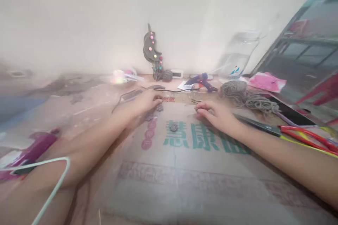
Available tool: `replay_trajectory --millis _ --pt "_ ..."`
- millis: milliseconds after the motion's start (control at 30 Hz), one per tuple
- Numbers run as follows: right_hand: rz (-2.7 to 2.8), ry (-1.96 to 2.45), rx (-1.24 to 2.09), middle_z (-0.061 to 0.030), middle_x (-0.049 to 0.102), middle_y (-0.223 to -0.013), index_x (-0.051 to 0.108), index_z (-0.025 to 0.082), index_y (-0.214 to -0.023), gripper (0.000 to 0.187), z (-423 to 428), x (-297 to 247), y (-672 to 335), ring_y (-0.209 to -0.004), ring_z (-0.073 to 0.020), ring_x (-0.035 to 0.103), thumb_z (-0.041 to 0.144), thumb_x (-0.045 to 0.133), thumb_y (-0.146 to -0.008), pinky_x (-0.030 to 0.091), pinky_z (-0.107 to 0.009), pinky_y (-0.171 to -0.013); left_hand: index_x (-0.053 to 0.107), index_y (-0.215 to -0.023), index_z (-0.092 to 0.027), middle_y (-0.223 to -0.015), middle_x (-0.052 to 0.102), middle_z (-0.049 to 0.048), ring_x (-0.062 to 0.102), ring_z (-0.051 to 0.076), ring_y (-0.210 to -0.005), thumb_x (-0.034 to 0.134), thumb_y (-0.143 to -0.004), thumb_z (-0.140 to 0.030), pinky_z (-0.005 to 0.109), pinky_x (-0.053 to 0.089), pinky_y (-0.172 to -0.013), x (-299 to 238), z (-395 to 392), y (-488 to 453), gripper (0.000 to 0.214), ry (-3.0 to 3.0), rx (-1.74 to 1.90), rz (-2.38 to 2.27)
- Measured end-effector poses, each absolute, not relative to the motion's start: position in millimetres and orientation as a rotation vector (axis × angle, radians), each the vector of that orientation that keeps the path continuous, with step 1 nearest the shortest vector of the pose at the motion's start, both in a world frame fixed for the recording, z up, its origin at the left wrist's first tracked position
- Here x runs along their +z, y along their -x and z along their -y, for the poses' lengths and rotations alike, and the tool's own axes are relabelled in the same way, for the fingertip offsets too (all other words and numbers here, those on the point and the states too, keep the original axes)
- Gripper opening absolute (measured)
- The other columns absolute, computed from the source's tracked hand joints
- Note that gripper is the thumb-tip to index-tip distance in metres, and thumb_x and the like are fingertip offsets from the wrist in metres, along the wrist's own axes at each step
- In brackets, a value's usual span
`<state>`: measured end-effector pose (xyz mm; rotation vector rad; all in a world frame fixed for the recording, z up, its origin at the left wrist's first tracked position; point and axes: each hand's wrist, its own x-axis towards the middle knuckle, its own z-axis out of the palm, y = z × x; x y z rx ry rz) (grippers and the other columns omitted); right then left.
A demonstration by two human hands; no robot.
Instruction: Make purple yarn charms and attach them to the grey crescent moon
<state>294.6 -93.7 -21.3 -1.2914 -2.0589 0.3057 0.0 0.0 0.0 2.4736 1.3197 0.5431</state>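
My left hand (148,101) rests at the far part of the work surface, thumb and forefinger slightly apart, nothing visible between them. Just below its thumb lies a small grey yarn piece (160,107). My right hand (213,111) is closed in a pinch, with a bit of grey yarn (196,110) at its fingertips. Thin dark prongs (195,101) show just beyond those fingertips; what they belong to is unclear. Between the hands, nearer to me, another small grey yarn piece (173,126) lies on the printed sheet (174,175). The picture is blurred.
Grey yarn balls (233,89), a dark phone (290,110) and red-handled scissors (274,130) lie right. A grey crescent-shaped piece with coloured pins (151,49) stands by the wall near a clear plastic jug (237,56). A pale cable (52,193) crosses at lower left.
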Motion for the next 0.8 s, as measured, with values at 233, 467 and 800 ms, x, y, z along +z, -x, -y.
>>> replay_trajectory --millis 233,467,800 --pt "2.058 1.313 0.336 -0.0058 0.076 -0.093 0.069 0.02 -0.092 0.019 95.6 -17.7 -292.0 -0.089 -0.0231 0.071 0.03 0.053 -0.089 0.054 -0.035 -0.081 0.068 -0.089 -0.015 -0.085 0.07 0.0051 0.064 0.021 -0.077 0.06 -0.078 -0.025 0.03 0.047 -0.071 0.3 3.9 -4.4 0.017 -2.353 0.604 -1.383" --pt "2.06 1.329 0.401 -0.005 0.075 -0.091 0.067 0.02 -0.094 0.018 98.0 -14.7 -291.2 -0.082 -0.0208 0.07 0.031 0.052 -0.09 0.053 -0.033 -0.076 0.07 -0.094 -0.017 -0.085 0.074 0.0023 0.068 0.017 -0.078 0.057 -0.082 -0.032 0.028 0.051 -0.075 21.3 15.2 -8.0 0.022 -2.203 0.736 -1.353" --pt "2.097 1.302 0.39 -0.004 0.073 -0.086 0.066 0.02 -0.092 0.018 97.4 -16.1 -291.3 -0.079 -0.0196 0.067 0.031 0.051 -0.091 0.05 -0.031 -0.075 0.075 -0.105 -0.026 -0.1 0.078 0.0022 0.07 0.021 -0.085 0.07 -0.077 -0.047 0.03 0.051 -0.073 63.5 40.2 -6.0 0.035 -2.117 0.794 -1.333"
